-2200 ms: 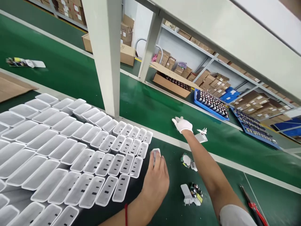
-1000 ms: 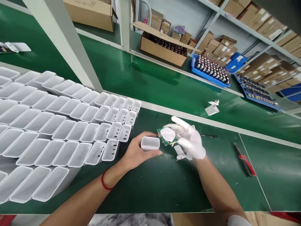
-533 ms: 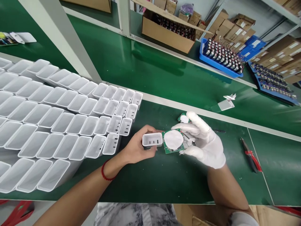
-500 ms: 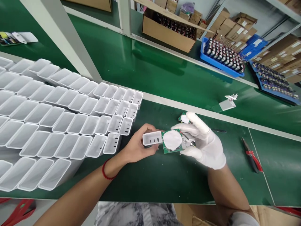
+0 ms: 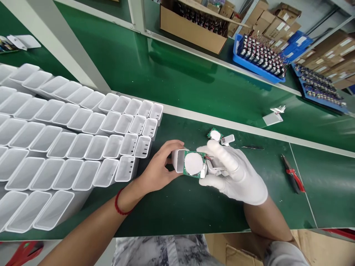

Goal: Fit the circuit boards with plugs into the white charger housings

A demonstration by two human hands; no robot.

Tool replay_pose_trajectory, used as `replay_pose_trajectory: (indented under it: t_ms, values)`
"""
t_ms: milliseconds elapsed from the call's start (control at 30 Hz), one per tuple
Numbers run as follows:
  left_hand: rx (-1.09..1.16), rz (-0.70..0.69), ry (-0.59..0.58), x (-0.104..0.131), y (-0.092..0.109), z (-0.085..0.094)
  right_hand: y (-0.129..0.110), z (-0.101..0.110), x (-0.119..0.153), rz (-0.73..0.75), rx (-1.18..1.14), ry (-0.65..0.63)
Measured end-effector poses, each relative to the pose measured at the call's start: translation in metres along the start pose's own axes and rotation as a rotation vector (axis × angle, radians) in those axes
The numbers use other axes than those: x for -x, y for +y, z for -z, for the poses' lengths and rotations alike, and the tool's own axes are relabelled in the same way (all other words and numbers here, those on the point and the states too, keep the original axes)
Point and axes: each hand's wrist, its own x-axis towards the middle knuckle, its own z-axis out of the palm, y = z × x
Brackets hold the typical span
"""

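Observation:
My bare left hand (image 5: 158,168), with a red cord on its wrist, is closed around a white plastic housing (image 5: 178,161). The housing's open end faces right. A green circuit board (image 5: 194,164) with a round white pad overlaps that opening. My white-gloved right hand (image 5: 234,170) pinches the board's right side, and red and black wires and a white end piece (image 5: 217,170) lie within its fingers. Behind the gloved hand, a second board (image 5: 215,134) with a white pad rests on the table, wired to a small white cap (image 5: 227,139).
Rows of open white housings (image 5: 66,144) fill the left side. Pliers (image 5: 293,175) and a thin dark tool (image 5: 252,147) lie to the right. Farther back are a white part (image 5: 273,117), a blue tray (image 5: 259,61) and a cardboard box (image 5: 192,27).
The board has moved left from beside the housing to over its open end, and the housing has turned in my left hand. The view has shifted slightly.

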Motion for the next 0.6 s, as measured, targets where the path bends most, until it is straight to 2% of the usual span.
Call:
replay_pose_trajectory:
  t_ms: [133, 300, 600]
  values:
    - [-0.149, -0.055, 0.016, 0.000, -0.004, -0.003, -0.007, -0.001, -0.003, 0.080, 0.151, -0.039]
    - [-0.357, -0.092, 0.002, 0.001, -0.004, -0.003, -0.011, -0.002, -0.003, 0.100, 0.253, -0.073]
    - [-0.373, -0.090, -0.019, -0.001, -0.003, -0.004, -0.012, -0.005, -0.002, 0.115, 0.360, -0.088]
